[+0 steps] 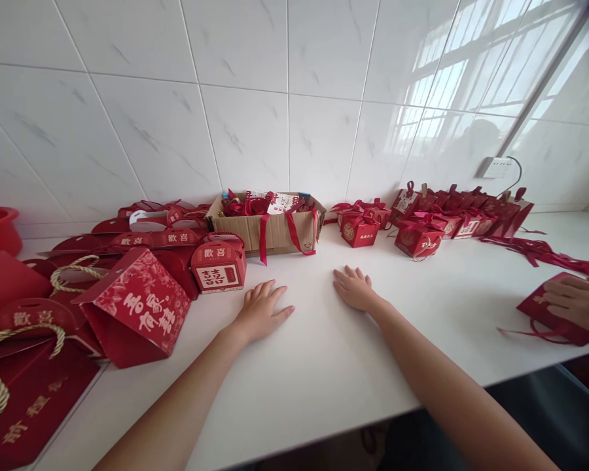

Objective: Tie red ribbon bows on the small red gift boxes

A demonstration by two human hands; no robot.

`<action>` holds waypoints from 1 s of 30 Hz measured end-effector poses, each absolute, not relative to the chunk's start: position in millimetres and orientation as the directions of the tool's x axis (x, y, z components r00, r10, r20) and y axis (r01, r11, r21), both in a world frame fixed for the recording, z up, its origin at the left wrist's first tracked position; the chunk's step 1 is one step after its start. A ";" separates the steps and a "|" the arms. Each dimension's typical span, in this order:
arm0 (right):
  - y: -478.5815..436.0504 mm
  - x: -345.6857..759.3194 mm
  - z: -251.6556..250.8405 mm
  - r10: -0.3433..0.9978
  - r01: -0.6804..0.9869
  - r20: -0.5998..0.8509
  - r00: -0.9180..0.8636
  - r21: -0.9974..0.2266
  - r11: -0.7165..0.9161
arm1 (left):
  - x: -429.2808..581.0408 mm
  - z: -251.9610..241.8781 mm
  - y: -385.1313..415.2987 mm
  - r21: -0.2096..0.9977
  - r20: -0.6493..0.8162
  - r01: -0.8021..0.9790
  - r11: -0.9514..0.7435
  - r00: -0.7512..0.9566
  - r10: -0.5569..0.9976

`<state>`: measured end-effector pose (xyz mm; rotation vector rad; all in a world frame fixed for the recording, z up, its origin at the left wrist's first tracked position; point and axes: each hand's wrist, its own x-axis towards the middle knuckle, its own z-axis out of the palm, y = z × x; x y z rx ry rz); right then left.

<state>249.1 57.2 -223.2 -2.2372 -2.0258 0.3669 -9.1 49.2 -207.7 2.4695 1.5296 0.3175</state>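
Observation:
My left hand (264, 311) lies flat on the white table (294, 386), its fingers spread and holding nothing. Just beyond its fingertips stands a small red gift box (219, 265) with a white label and a cord handle. My right hand (354, 289) also rests palm down on the table, fingers a little apart, with nothing in it. Farther off, in front of that hand, sit a red ribbon-tied box (360, 230) and another one (419, 241). A cardboard box (269, 237) holding red ribbons and printed cards stands against the wall between them and the left-hand boxes.
Many red gift boxes (142, 307) crowd the left side, beside a red basin (0, 230). More red boxes (508, 216) line the wall at right, near loose ribbons (544, 254). At the right edge, another person's hand (576, 301) rests on a flat red box (544, 302).

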 end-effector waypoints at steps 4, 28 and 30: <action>56.1 248.0 -223.1 0.991 0.969 -0.102 0.087 -0.223 -0.108 | -9.4 -207.8 47.9 0.300 0.063 0.849 -0.435 0.437 0.897; 57.7 252.4 -234.5 0.995 0.982 -0.054 0.083 -0.168 -0.091 | -8.4 -206.0 42.4 0.275 0.006 0.860 -0.430 0.446 0.895; 56.8 251.4 -235.2 0.996 0.984 -0.049 0.076 -0.159 -0.083 | -8.9 -205.9 41.0 0.277 0.012 0.859 -0.430 0.445 0.896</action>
